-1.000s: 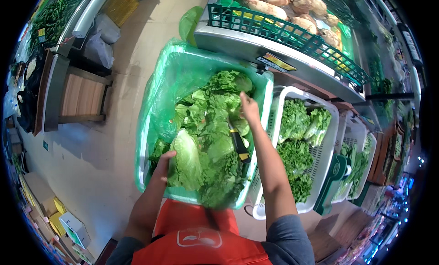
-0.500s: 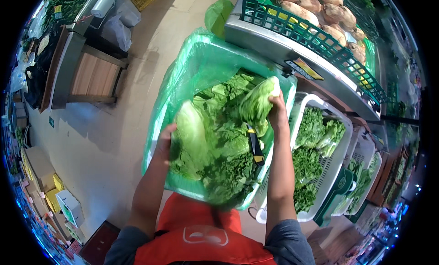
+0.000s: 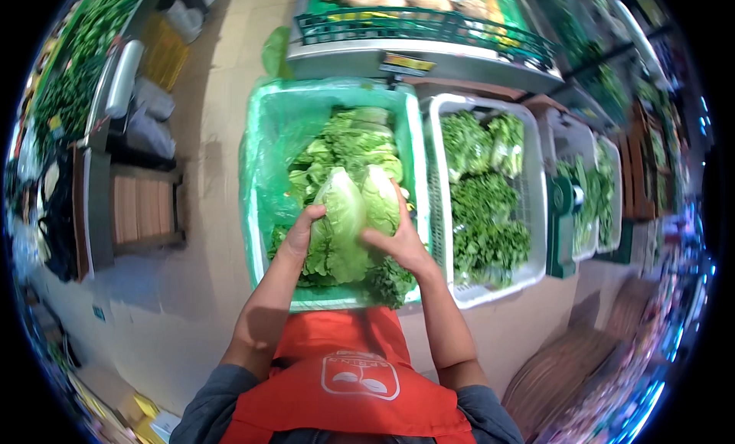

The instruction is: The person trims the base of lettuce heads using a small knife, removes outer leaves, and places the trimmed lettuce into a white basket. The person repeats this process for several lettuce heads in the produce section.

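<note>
Two pale green lettuce heads are side by side in my hands, cut white ends pointing away from me. My left hand (image 3: 303, 231) is closed around the outer side of the left lettuce (image 3: 342, 214). With fingers on its right side and the thumb across the front, my right hand (image 3: 403, 241) grips the right lettuce (image 3: 380, 197). Both heads are above a crate (image 3: 257, 249) lined with thin green plastic. Loose lettuce leaves (image 3: 360, 134) lie in it beneath and beyond my hands. Dark curly leaves (image 3: 392, 282) show below my right hand.
Right of the lined crate stands a white basket (image 3: 539, 249) of leafy greens, with more white baskets (image 3: 588, 142) beyond. A display counter (image 3: 337, 57) with brownish roots (image 3: 375, 0) in a green-fenced bin borders the far side. A wooden stand (image 3: 142, 207) is at left.
My hands have come together, bringing the two lettuces side by side. The view has turned, so the crate now appears squarer to me. The black-and-yellow knife seen earlier among the leaves no longer shows.
</note>
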The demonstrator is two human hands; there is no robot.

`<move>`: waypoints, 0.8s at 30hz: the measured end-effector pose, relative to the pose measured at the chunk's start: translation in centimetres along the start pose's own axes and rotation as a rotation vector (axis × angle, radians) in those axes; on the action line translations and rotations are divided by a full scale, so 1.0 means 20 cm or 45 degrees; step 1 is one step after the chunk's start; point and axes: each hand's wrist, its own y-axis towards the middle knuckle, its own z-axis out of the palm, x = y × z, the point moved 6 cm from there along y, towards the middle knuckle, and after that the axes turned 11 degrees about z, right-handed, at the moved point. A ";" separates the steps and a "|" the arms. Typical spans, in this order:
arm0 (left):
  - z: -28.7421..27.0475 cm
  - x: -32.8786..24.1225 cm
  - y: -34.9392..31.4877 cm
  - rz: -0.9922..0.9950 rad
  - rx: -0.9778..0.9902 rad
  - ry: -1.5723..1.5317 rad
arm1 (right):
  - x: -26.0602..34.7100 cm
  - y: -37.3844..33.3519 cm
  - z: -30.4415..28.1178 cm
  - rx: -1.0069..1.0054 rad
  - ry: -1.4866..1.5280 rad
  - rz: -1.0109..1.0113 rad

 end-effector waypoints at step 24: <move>1.69 1.25 -0.33 0.902 2.474 2.439 | -0.64 -1.47 -1.11 0.521 1.554 0.184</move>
